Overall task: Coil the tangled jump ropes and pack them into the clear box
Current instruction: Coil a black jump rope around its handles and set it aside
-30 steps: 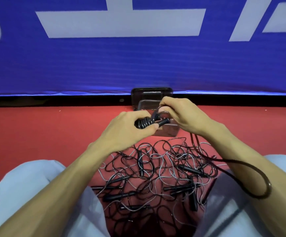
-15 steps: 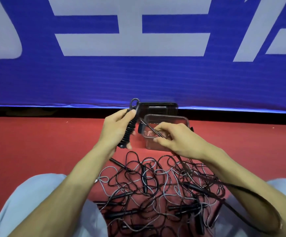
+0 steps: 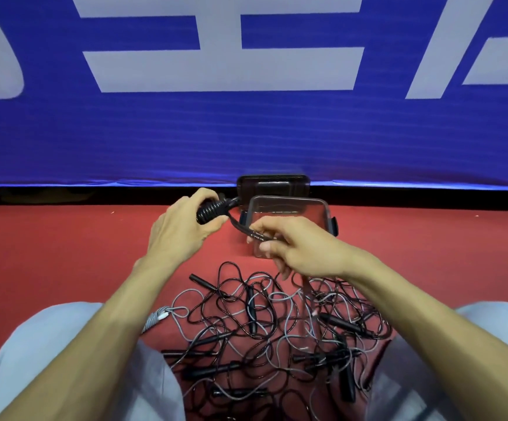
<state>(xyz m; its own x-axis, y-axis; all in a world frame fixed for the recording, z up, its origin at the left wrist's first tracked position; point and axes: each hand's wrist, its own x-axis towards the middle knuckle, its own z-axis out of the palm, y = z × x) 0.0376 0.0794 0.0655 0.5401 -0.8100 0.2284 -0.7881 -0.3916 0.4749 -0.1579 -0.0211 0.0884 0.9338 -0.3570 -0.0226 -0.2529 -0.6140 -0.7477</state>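
Head view, left first: left hand (image 3: 183, 235) at nine o'clock of the clear box (image 3: 327, 208), fingers (image 3: 205, 196) curled round a tightly wound black jump rope (image 3: 213, 209). Just right of it, right hand (image 3: 295, 250) over the box's near edge, fingers (image 3: 265, 230) pinching that rope's loose tail (image 3: 242, 229) taut, then a blurred strand dropping toward six o'clock. At twelve o'clock of the box, dark lid (image 3: 274, 183); at six o'clock, tangled pile (image 3: 262, 323) on the red floor (image 3: 64, 253), between the knees. Probably mid-winding; remaining length hard to tell. Best done by gripping the coil firmly, feeding the tail under light tension, laying each turn snug beside the last, tucking the end, then lowering the bundle into the box.
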